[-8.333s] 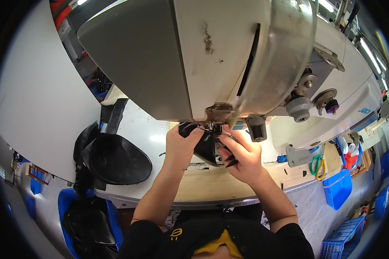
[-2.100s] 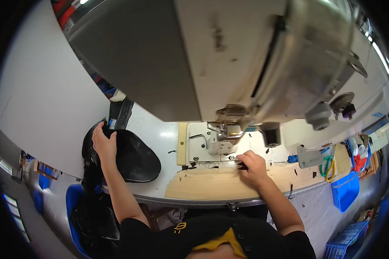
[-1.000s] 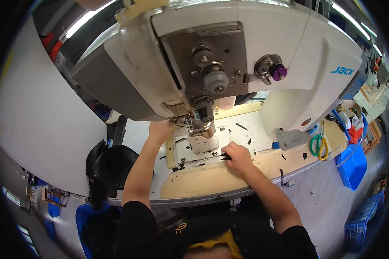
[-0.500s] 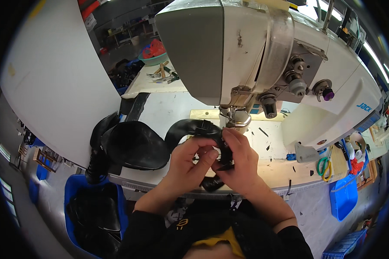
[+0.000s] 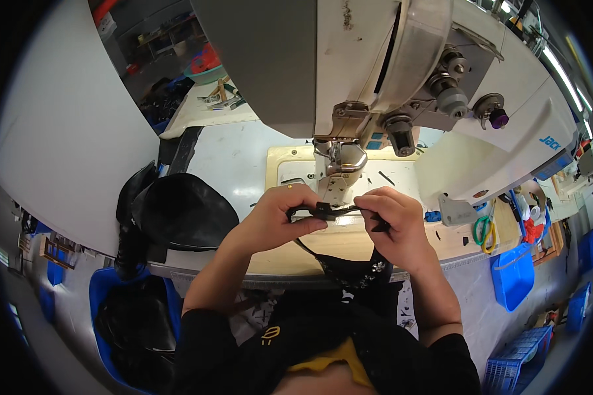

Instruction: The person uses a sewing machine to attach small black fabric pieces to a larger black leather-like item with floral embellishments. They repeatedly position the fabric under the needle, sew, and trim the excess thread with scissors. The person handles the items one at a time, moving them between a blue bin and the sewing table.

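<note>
Pinching thin, seemingly leather black strap (image 5: 329, 212).

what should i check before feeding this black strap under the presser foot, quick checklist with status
1. Both hands on the piece: ok. The left hand and right hand pinch the black strap between them.
2. Strap lined up with the presser foot: not ok yet; it is held in front of and below the foot, not under it.
3. Fingers away from the needle area: ok for now, both hands sit short of the foot.
4. Foot raised: cannot tell from this angle.
5. Trailing black material: hangs over the table edge toward the lap; snagging cannot be told.
6. Green-handled scissors: ok, lying off to the right.
</note>
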The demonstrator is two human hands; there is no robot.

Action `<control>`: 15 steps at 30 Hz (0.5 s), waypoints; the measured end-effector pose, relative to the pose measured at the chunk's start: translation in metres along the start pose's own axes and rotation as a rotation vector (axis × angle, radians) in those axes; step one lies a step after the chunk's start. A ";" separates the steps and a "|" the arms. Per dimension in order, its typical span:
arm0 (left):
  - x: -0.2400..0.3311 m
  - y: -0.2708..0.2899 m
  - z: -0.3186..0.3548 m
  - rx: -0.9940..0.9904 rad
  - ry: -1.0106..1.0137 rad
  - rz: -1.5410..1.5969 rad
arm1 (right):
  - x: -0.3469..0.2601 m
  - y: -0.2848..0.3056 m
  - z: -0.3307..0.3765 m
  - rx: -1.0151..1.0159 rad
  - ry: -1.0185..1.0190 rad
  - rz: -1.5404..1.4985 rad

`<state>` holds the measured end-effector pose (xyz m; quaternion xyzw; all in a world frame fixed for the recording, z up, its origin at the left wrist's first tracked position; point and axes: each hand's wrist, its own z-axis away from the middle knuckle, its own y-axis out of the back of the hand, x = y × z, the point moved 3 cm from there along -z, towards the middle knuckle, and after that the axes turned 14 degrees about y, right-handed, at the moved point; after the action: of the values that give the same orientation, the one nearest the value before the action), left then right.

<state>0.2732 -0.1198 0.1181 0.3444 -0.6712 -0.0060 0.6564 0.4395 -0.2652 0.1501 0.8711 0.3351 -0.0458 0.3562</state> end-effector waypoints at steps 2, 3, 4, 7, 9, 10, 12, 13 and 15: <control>0.010 -0.003 -0.003 -0.005 -0.099 -0.101 | -0.001 0.004 -0.001 -0.036 0.105 0.089; 0.016 -0.004 -0.006 0.064 -0.097 -0.160 | -0.002 0.008 -0.002 -0.040 0.137 0.126; 0.019 -0.004 -0.006 0.076 -0.117 -0.169 | -0.001 0.009 -0.002 -0.033 0.142 0.133; 0.024 -0.007 -0.008 0.136 -0.211 -0.188 | 0.004 0.013 0.000 -0.022 0.118 0.066; 0.020 -0.014 -0.009 0.196 -0.309 -0.183 | 0.010 0.012 0.004 -0.029 0.038 -0.101; 0.018 -0.015 -0.009 0.245 -0.378 -0.242 | 0.012 0.015 0.005 -0.061 -0.113 -0.210; 0.016 -0.017 -0.004 0.345 -0.507 -0.361 | 0.006 0.029 0.004 -0.128 -0.415 -0.438; 0.016 -0.019 -0.004 0.382 -0.538 -0.359 | 0.006 0.033 0.003 -0.194 -0.447 -0.448; 0.015 -0.023 -0.003 0.384 -0.571 -0.448 | 0.010 0.037 0.008 -0.277 -0.351 -0.407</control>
<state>0.2878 -0.1426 0.1211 0.5828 -0.7237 -0.1185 0.3501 0.4717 -0.2842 0.1631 0.7078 0.4391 -0.2199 0.5078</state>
